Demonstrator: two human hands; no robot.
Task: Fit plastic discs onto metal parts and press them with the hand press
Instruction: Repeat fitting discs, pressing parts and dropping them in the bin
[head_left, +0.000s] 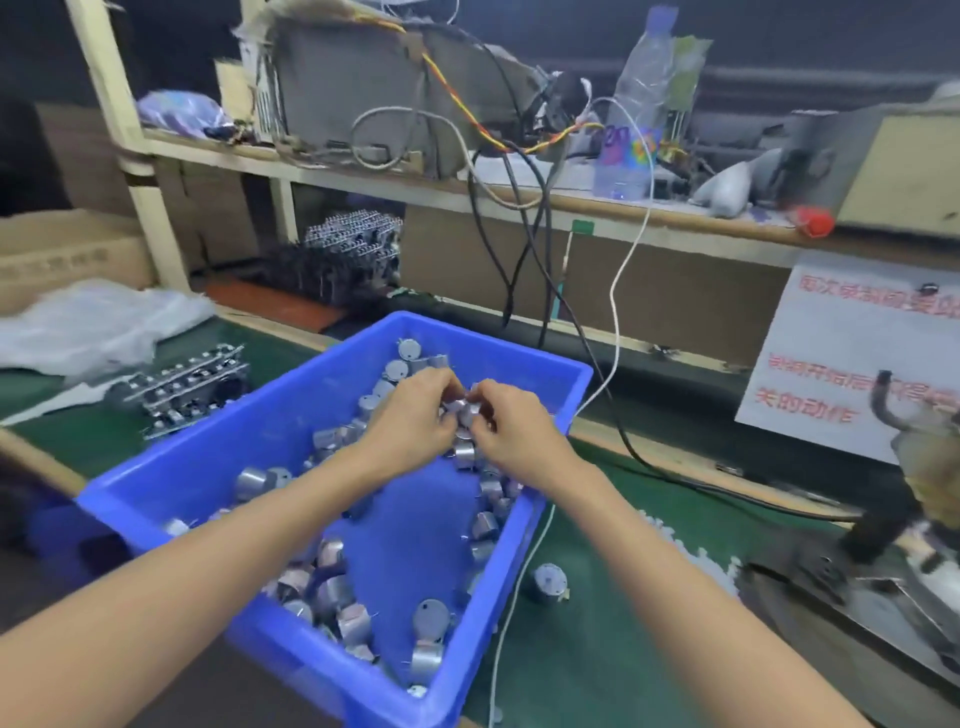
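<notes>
A blue plastic bin (519, 358) sits in front of me with several small silver metal cylinder parts loose inside. Both hands reach over its far half. My left hand (415, 421) and my right hand (511, 431) meet fingertip to fingertip and pinch a small cluster of metal parts (465, 410) between them. One metal part (545, 582) lies on the green mat just right of the bin. The hand press (904, 499) stands at the right edge, blurred. Small white discs (691, 551) lie in a row near it.
A white cable (618, 322) and black cables hang from the cluttered shelf down past the bin's right corner. Racks of parts (192, 384) lie left of the bin beside a white plastic sheet (88, 322). A water bottle (636, 104) stands on the shelf.
</notes>
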